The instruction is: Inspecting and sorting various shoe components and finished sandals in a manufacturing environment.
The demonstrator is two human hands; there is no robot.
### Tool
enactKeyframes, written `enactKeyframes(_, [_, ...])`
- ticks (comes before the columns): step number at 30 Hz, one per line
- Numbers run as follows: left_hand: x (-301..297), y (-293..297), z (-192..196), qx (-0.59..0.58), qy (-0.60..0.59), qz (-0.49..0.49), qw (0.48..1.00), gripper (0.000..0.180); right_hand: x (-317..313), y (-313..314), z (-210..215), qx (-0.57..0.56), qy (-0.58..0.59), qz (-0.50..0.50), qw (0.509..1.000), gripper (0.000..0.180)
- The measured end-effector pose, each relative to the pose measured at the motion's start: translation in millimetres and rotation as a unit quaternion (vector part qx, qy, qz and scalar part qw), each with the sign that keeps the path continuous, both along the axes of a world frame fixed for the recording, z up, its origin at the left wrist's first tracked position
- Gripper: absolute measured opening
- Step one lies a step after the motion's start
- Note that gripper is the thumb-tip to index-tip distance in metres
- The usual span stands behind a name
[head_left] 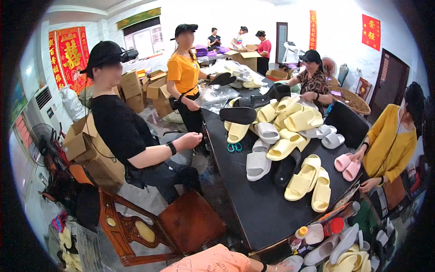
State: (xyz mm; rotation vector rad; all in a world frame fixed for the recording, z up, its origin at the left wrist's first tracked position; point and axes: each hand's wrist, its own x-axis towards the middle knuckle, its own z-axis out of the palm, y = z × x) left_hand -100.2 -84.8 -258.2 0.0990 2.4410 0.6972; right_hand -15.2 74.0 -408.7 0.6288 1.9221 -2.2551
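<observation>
At the lower edge, an orange-pink short sleeve [210, 260] and a dark wristband show. My right hand [283, 266] is partly cut off by the frame, against a pale grey slipper [293, 260]; how its fingers are set is hard to make out. My left hand is out of sight. Just right of it are several more grey and yellow slippers [351, 260]. On the black table [244, 217] lie a pair of cream-yellow slides [304, 179], grey slides [259, 165] and a heap of yellow slides [301, 120].
A wooden chair [192, 224] stands left of the table. Near it, a co-worker in black [120, 113] holds one hand raised. Across the table, a co-worker in mustard [392, 140] touches pink slides [348, 166]. Teal-handled scissors [234, 147] lie by the table's left edge. Cardboard boxes [97, 149] stand behind.
</observation>
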Motion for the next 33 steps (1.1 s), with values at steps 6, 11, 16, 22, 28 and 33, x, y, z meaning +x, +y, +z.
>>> enactKeyframes(6, [54,-95,-1,0.197,0.217,-0.068,0.954,0.028,-12,53,6,0.034,0.023,-0.06,0.997,0.018])
enactKeyframes(11, [78,-87,114,-0.004,0.151,0.095,0.984,0.02,-28,106,17,0.067,0.039,-0.112,0.991,0.019])
enactKeyframes(16, [66,-77,78,0.023,0.195,0.068,0.978,0.02,-32,142,10,0.086,0.046,-0.168,0.981,0.019])
enactKeyframes(22, [73,-80,42,0.045,0.221,0.027,0.974,0.019,2,166,1,0.105,0.024,-0.238,0.965,0.02])
enactKeyframes(28, [78,-87,42,0.117,0.335,-0.01,0.935,0.023,41,188,-18,0.125,0.013,-0.335,0.934,0.02])
enactKeyframes(33, [72,-90,3,0.14,0.246,-0.08,0.956,0.035,43,76,115,0.679,-0.106,-0.044,0.725,0.021])
